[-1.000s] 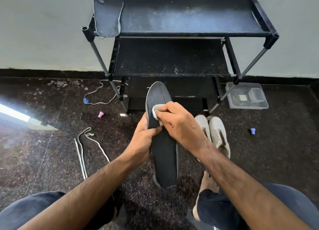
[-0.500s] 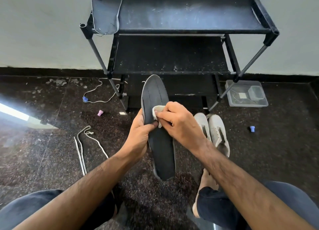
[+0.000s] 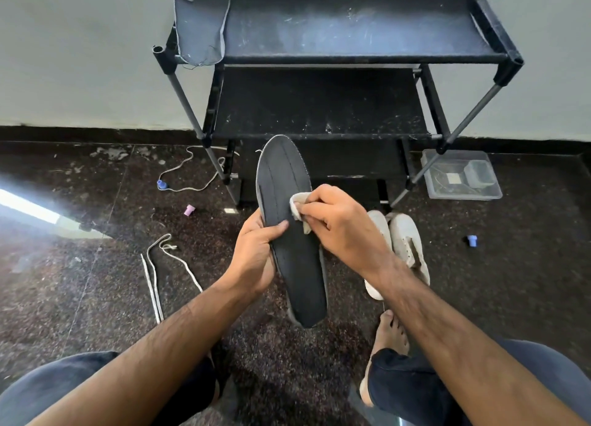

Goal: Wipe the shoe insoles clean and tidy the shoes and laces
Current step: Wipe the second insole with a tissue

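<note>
matt dark insole (image 3: 289,234) with stitched lines; soft pale cloth (image 3: 300,205); scuffed, dusty black fabric shelves on metal-tube rack (image 3: 351,32); glossy speckled stone floor (image 3: 511,281); clear plastic box (image 3: 460,176); worn white canvas shoes (image 3: 406,246).

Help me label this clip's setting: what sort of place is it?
Probably a home entryway or indoor corner: a black tiered shoe rack stands against a plain pale wall, on dark speckled stone flooring, with white canvas shoes beside it.

Your left hand (image 3: 256,253): fingers curled round the dark insole (image 3: 289,234), thumb across its face. Your right hand (image 3: 342,224): fingers bunched, pinching a pale cloth (image 3: 299,202) against it. Both forearms bare, converging from near corners toward centre.
</note>
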Motion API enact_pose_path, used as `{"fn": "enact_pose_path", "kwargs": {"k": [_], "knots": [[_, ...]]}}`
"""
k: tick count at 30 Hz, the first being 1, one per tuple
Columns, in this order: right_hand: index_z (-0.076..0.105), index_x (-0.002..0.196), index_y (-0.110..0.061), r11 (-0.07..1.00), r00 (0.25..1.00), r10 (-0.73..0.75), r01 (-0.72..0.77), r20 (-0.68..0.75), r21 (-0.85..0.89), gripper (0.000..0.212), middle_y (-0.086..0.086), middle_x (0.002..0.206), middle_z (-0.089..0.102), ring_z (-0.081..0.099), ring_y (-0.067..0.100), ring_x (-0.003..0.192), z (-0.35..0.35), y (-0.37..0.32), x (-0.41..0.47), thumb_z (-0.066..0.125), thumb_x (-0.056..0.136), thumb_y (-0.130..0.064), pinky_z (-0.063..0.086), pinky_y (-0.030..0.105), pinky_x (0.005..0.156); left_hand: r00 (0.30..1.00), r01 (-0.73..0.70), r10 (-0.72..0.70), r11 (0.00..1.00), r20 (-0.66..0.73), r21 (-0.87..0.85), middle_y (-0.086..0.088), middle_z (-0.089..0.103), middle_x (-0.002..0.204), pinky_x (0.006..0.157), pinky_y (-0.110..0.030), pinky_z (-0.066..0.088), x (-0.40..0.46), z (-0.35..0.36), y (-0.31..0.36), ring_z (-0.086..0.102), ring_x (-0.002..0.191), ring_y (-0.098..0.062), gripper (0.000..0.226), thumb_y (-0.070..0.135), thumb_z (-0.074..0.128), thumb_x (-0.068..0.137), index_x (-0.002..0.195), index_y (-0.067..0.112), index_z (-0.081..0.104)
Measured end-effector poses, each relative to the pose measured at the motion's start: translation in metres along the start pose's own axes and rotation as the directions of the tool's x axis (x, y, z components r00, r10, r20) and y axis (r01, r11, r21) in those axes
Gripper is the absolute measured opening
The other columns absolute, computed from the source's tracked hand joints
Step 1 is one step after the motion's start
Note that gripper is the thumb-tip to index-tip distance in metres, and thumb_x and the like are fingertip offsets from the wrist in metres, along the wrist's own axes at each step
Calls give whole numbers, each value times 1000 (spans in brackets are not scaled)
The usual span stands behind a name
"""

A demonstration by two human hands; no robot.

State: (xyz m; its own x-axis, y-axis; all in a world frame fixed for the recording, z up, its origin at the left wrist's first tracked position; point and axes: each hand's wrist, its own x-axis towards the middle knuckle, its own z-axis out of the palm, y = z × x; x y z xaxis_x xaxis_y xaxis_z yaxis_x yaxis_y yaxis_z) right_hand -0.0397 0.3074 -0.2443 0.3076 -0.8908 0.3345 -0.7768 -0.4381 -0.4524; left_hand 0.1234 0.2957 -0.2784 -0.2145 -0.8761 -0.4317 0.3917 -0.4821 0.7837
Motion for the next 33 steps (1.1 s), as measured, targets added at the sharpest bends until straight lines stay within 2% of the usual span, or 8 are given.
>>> {"fn": "enact_pose_path", "kwargs": {"k": [6,15,18,20,24,27,30,33], "knots": [[77,94,-5,961,944,264,-274,-198,-28,9,3,88,62,62,18,80,-25,27,-1,73,89,1,57,35,71,999,23,-25,998,-29,-61,-17,69,129,96,-46,56,2,3,1,64,121,-34,40,-5,50,98,136,6,55],[69,120,-2,996,995,89,-90,-48,-2,24,6,108,62,62,24,98,10,-16,0,60,98,-2,56,39,83,970,192,-152,958,192,-215,-12,69,121,104,-40,50,-9,10,3,65,116,-25,48,37,39,107,140,7,56],[70,119,-4,994,995,94,-93,-25,58,25,6,103,61,60,24,94,16,-22,-1,58,98,-3,55,41,80,967,193,-159,967,198,-164,-7,71,94,93,-33,55,-7,11,7,69,97,-19,61,56,29,106,118,9,64],[72,119,-5,990,999,51,-53,19,132,26,5,99,61,59,23,92,21,-31,-4,60,96,1,55,41,79,976,150,-122,977,180,-150,-19,59,84,108,-44,47,-4,9,9,63,100,-33,72,66,31,101,97,1,61],[76,117,-7,944,975,-58,-16,214,330,33,6,98,63,63,21,94,13,-31,-3,64,91,9,54,39,82,978,143,-98,959,186,-244,-25,60,136,115,-53,40,0,1,13,55,132,-42,81,71,29,99,141,7,55],[79,109,-8,853,975,29,-139,220,503,26,4,96,68,67,15,91,-5,-21,5,69,90,8,56,29,79,971,150,-92,952,219,-268,-20,65,131,98,-44,56,-1,3,16,65,120,-33,85,70,22,100,150,5,44],[79,101,-7,934,986,163,-144,-32,326,19,2,92,66,63,12,84,-11,-9,8,72,88,6,50,19,75,970,140,-84,960,228,-243,-21,60,137,105,-45,52,-4,7,15,62,122,-31,85,70,21,99,147,6,49],[77,100,-4,992,994,103,-100,-34,83,16,5,90,60,60,22,85,4,-17,3,68,90,5,55,39,74,977,137,-90,960,193,-245,-20,56,142,109,-43,49,-6,11,15,59,126,-31,77,65,25,102,148,8,47]]}}
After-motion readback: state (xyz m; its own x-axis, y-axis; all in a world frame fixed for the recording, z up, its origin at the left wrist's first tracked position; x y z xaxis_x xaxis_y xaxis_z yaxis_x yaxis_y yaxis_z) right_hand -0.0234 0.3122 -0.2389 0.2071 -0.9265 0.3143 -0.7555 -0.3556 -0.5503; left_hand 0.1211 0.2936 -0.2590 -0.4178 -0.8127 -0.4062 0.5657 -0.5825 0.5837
